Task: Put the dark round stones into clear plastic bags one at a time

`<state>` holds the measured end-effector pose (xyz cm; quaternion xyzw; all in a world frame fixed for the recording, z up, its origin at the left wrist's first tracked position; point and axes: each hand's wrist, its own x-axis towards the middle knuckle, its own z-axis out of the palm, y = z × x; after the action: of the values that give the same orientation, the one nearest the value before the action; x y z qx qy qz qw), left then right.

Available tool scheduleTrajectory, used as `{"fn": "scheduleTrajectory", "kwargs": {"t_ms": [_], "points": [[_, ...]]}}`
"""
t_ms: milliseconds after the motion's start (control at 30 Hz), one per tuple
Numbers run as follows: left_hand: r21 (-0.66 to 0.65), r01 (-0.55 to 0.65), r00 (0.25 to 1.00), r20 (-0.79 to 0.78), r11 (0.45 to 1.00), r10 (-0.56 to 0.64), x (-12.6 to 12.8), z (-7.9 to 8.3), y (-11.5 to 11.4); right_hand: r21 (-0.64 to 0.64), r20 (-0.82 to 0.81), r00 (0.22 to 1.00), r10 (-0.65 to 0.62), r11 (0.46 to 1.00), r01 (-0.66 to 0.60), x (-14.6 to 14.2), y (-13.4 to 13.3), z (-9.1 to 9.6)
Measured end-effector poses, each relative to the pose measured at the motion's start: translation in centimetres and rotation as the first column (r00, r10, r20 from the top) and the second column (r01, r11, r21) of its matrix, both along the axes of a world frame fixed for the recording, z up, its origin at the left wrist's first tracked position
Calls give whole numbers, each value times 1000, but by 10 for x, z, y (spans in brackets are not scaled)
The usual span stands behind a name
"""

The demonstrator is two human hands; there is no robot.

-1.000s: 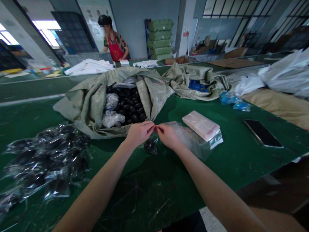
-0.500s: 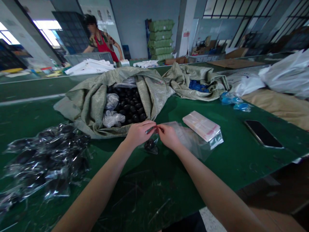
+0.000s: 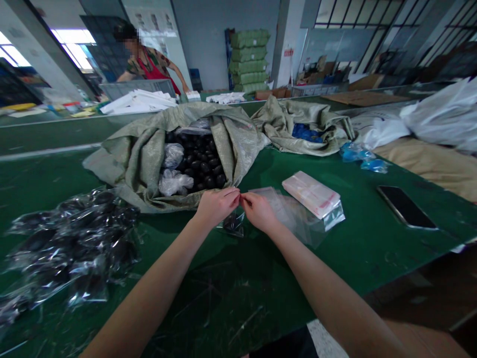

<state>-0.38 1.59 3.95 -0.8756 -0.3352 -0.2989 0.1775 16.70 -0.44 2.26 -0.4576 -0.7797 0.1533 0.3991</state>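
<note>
Side by side at the middle of the table, my left hand [image 3: 219, 205] and my right hand [image 3: 257, 209] pinch the top of a clear plastic bag [image 3: 234, 223]. A dark object shows inside that bag, partly hidden under my left hand. Just right of my right hand lie loose flat clear bags [image 3: 286, 214], beside a stack of clear bags [image 3: 311, 194]. Behind my hands, an open woven sack [image 3: 145, 159] holds many black egg-shaped pieces [image 3: 203, 166]. A heap of bagged black pieces [image 3: 82, 238] lies to the left.
A phone [image 3: 406, 206] lies on the green table [image 3: 357, 248] at right. Behind are a second sack [image 3: 276, 124] with blue pieces [image 3: 307, 133], blue bagged pieces [image 3: 363, 156] and white plastic sacks [image 3: 443, 114]. A person in a red apron [image 3: 152, 69] stands across the table.
My left fingers have drawn closer together along the bag's top, near my right fingertips. The person across the table has leaned a little to the left.
</note>
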Motion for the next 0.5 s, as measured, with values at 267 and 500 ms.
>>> {"fn": "scheduleTrajectory", "kwargs": {"t_ms": [267, 500], "points": [[-167, -36, 989, 133, 985, 58, 7, 0, -4, -5, 0, 1000, -11, 1000, 11, -2, -2, 2], [-313, 38, 929, 360, 949, 81, 13, -6, -3, -17, -51, 997, -60, 998, 59, -2, -3, 2]]}}
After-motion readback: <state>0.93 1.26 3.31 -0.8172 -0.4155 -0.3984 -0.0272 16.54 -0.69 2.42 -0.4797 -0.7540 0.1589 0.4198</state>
